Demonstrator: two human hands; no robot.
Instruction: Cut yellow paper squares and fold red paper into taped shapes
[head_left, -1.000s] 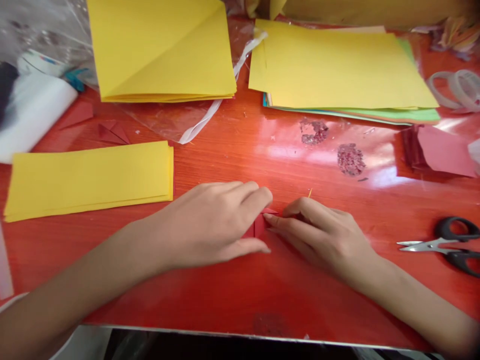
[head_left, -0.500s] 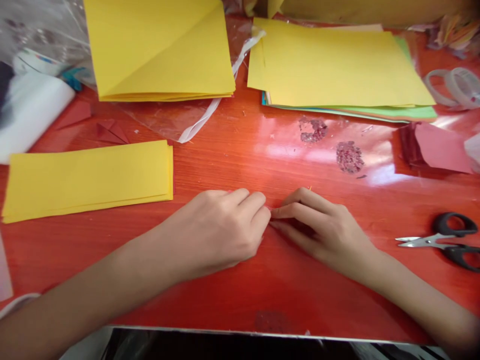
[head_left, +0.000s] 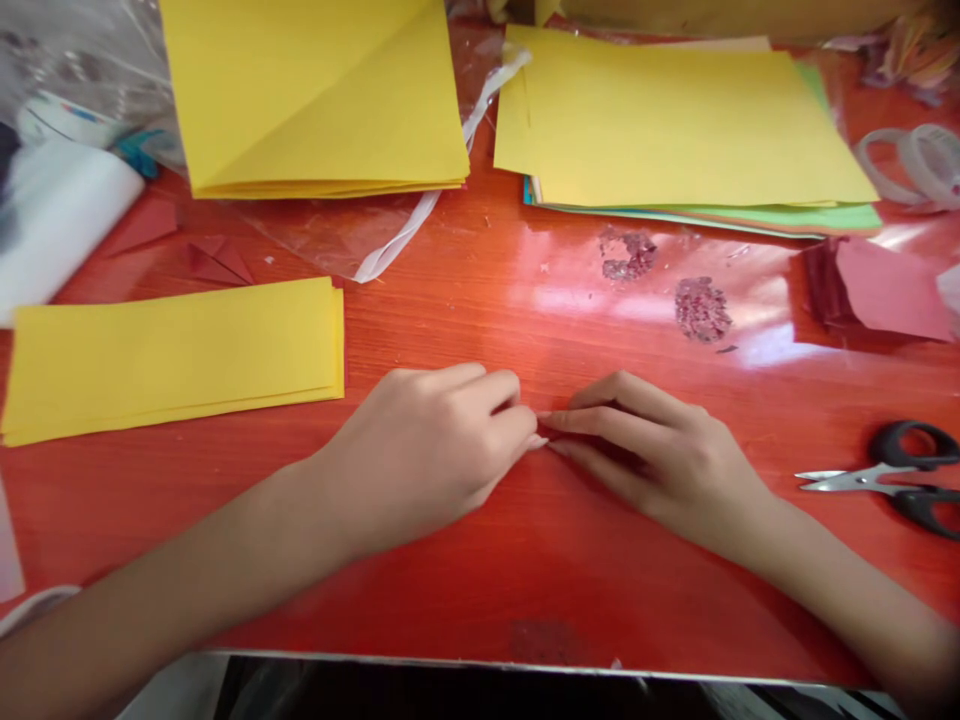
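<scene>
My left hand (head_left: 457, 435) is closed in a pinch just above the red table (head_left: 420, 600), its fingers curled inward. Its fingertips meet those of my right hand (head_left: 645, 445), whose thumb and fingers also come together in a pinch. Whatever lies between the fingertips is hidden or blends with the red tabletop. A stack of yellow paper strips (head_left: 180, 350) lies left of my left hand. To the right of my right hand rest black-handled scissors (head_left: 874, 480), their blades slightly apart and pointing left.
At the back lie yellow sheets (head_left: 322, 100) and a second stack of coloured paper (head_left: 675, 120). Folded red paper pieces (head_left: 217, 262) and a white roll (head_left: 67, 220) are on the left. Dark red paper (head_left: 885, 290) and clear tape rolls (head_left: 930, 165) sit at the right.
My left hand has shifted slightly left and up, its thumb tip now showing. My right hand has moved a little to the right. Both remain pinched close together.
</scene>
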